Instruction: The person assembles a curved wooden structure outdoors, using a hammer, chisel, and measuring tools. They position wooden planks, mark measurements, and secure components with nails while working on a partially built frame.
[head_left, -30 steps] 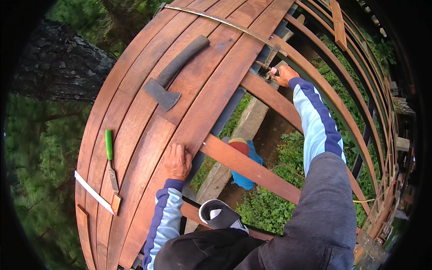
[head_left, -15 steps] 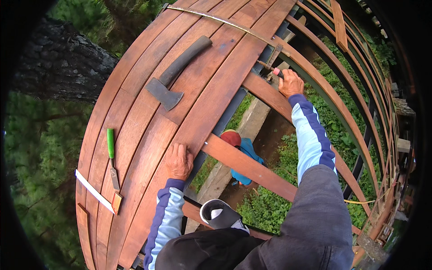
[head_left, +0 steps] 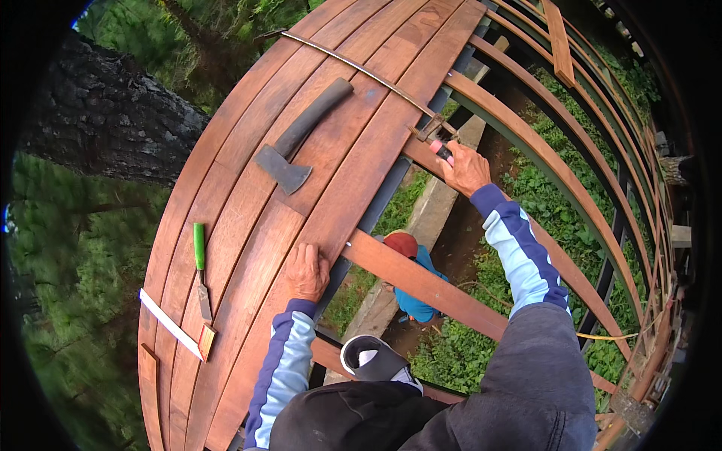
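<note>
My right hand [head_left: 466, 169] is closed round the black-and-pink handle [head_left: 441, 152] of a bar clamp. The clamp's long metal bar [head_left: 361, 69] stretches across the curved reddish-brown planks [head_left: 368, 165], and its screw end hangs by the right plank edge. My left hand [head_left: 307, 272] rests on the rightmost plank near its edge, fingers extended and holding nothing. Left of centre on the planks lies an axe [head_left: 286, 169] with a dark handle. Farther left are a green-handled chisel-like tool [head_left: 199, 248] and a try square [head_left: 173, 327] with a white blade and wooden stock.
Wooden cross pieces [head_left: 429, 284] and curved ribs [head_left: 541, 124] span open gaps on the right. Below, a person [head_left: 416, 278] in a red cap and blue top is by a concrete beam [head_left: 444, 207]. My shoe [head_left: 376, 361] is near the frame. A tree trunk [head_left: 105, 113] stands left.
My right hand and the clamp's screw end have moved left and toward me along the plank edge. My left hand stays on the plank. The whole view has shifted slightly.
</note>
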